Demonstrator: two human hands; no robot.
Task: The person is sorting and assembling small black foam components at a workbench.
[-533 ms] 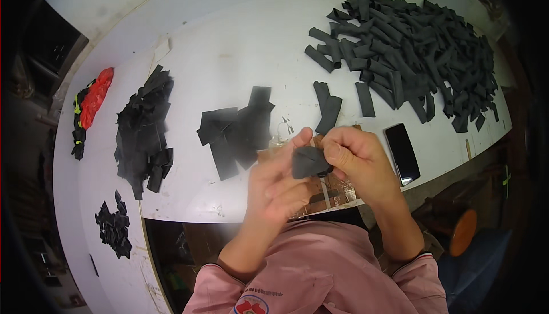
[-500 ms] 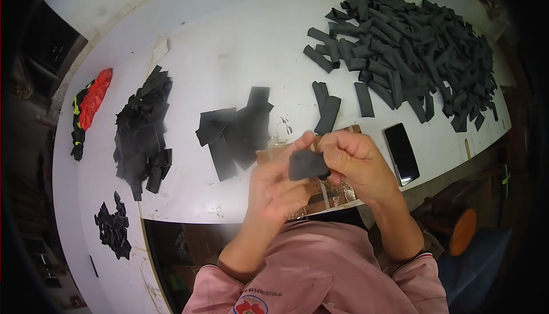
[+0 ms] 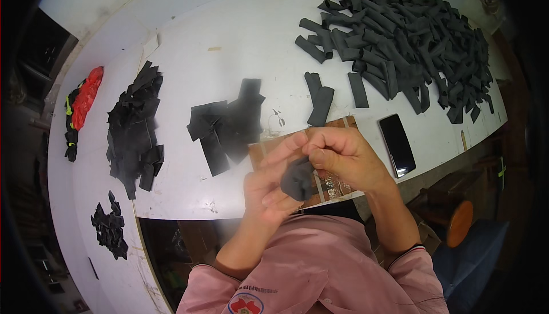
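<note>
A dark grey piece of soft fabric (image 3: 297, 181) is bunched between my two hands, above the table's front edge. My left hand (image 3: 266, 187) curls around its left side, thumb raised above it and fingers beneath. With thumb and forefinger, my right hand (image 3: 350, 157) pinches its upper right edge. Under both hands lies a taped brown cardboard piece (image 3: 347, 123). Just beyond the hands, two rolled dark fabric tubes (image 3: 322, 106) rest against each other. Several flat black fabric pieces (image 3: 214, 137) overlap to the left of my hands.
A large heap of dark tubes (image 3: 394, 40) covers the back right. A phone (image 3: 397, 145) lies right of the cardboard. Toward the left are a long pile of black pieces (image 3: 135, 134), a smaller scrap pile (image 3: 110, 227) and a red plastic bundle (image 3: 88, 98). A round wooden stool (image 3: 459, 224) stands beside the table.
The held fabric has turned from a flat-sided shape into a crumpled, more upright bunch. Both hands stay on it. The whole view has shifted slightly.
</note>
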